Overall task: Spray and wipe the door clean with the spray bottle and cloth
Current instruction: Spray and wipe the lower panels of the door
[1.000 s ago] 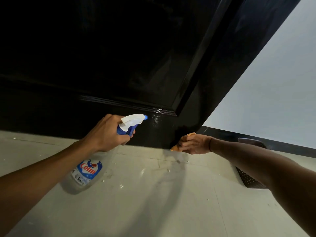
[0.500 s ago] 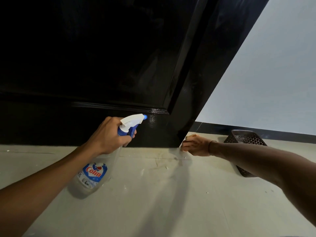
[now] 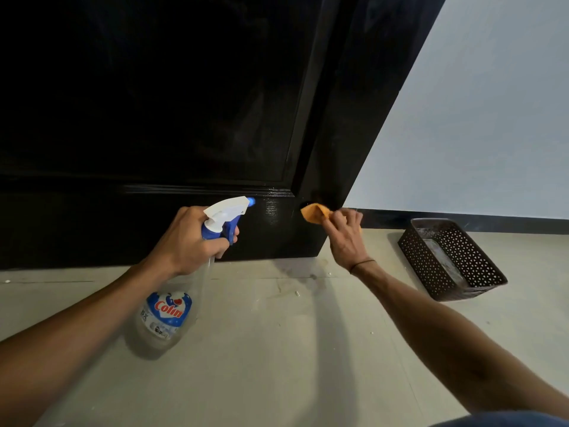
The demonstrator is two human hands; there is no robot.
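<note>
right hand [image 3: 345, 238] pinches the orange cloth [image 3: 315, 212] against the black door [image 3: 277, 229]'s lower corner, right of the left hand [image 3: 187, 241]'s gripped spray bottle [image 3: 197, 269].

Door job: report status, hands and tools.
Left hand grips bottle, nozzle aimed at door bottom corner. Right hand holds cloth at door edge. Basket right, clear of work.

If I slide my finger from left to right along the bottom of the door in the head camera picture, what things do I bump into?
Left hand → spray bottle nozzle → orange cloth → right hand → dark basket on the floor.
</note>
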